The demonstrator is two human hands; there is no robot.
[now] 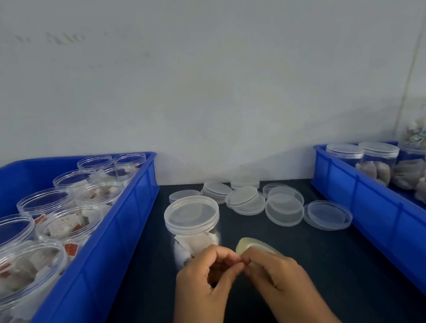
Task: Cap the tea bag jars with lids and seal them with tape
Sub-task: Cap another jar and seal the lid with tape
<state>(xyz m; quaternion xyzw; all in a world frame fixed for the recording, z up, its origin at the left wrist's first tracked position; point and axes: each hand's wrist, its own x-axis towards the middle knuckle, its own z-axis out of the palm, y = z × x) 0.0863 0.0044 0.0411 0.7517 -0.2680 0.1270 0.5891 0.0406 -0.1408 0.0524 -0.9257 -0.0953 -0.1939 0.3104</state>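
Observation:
A clear jar of tea bags [195,241] stands on the dark table with a translucent lid [191,214] on top. Just in front of it, my right hand [275,275] grips a roll of clear tape [250,246]. My left hand [208,275] pinches at the roll's edge, thumb and fingertips meeting those of the right hand. Whether a tape end is lifted is too small to tell. Several loose lids [283,209] lie behind the jar.
A blue bin [114,244] on the left holds several uncapped jars of tea bags. A second blue bin [375,207] on the right holds capped jars. A white wall rises just behind the table.

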